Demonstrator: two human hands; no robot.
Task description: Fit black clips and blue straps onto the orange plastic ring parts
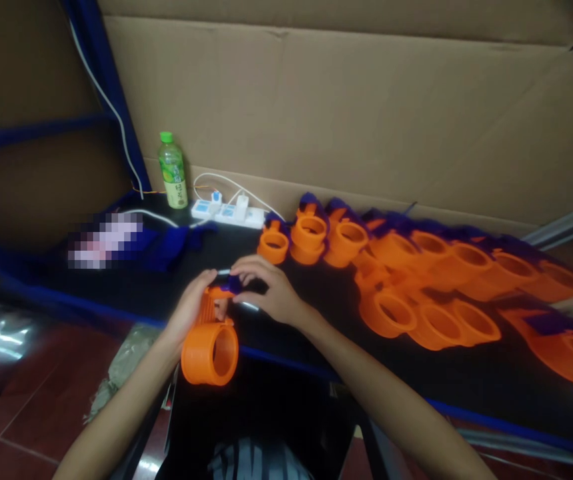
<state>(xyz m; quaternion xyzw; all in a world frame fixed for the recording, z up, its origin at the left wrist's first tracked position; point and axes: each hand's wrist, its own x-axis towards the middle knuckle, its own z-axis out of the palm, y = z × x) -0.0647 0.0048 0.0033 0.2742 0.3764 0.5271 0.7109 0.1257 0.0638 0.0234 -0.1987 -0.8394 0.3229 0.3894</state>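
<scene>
My left hand [192,303] is wrapped round the ribbed grip of an orange plastic part with a wide ring [210,355], which hangs at the lower end over the bench's front edge. At the upper end of that part sits a small dark blue piece [235,285]. The fingers of my right hand [269,287] pinch this blue piece from the right. A thin whitish strip shows between the two hands, too blurred to name.
Several similar orange ringed parts [389,313] with dark blue pieces stand along the right of the black bench [316,333]. A green-capped bottle [173,170] and a white power strip [229,213] stand at the back. Dark blue pieces [169,247] lie at the left, before a cardboard wall [341,113].
</scene>
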